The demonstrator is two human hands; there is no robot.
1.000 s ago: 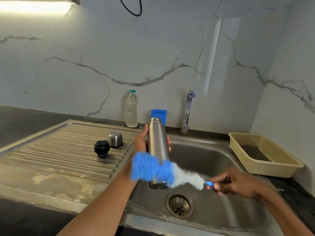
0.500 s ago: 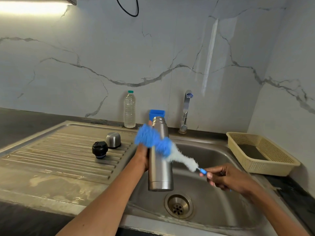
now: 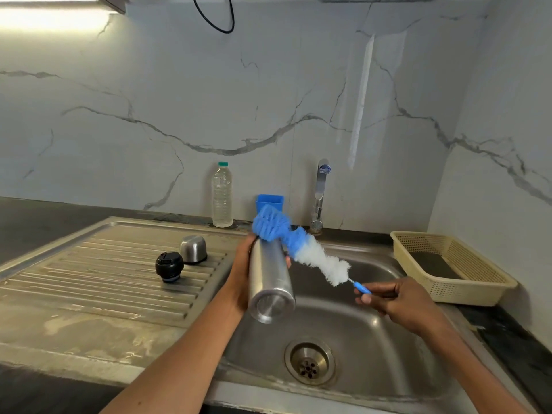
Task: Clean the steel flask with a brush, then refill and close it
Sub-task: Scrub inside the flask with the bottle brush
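Head view:
Left hand (image 3: 243, 274): wrapped round the steel flask (image 3: 270, 283), holding it over the sink (image 3: 373, 339), base tilted toward the camera, mouth pointing away.
Right hand (image 3: 397, 300): pinching the blue handle of the brush (image 3: 298, 246).
Brush: blue bristle end at the flask mouth, hiding it; white bristles trail back to the handle.
Drainboard (image 3: 89, 282): black stopper (image 3: 169, 266) and steel cap (image 3: 193, 248) standing side by side, apart from the flask.
Back edge of worktop: plastic water bottle (image 3: 222, 195), blue cup (image 3: 269, 201), tap (image 3: 320, 195).
Right of sink: cream basket (image 3: 448, 270).
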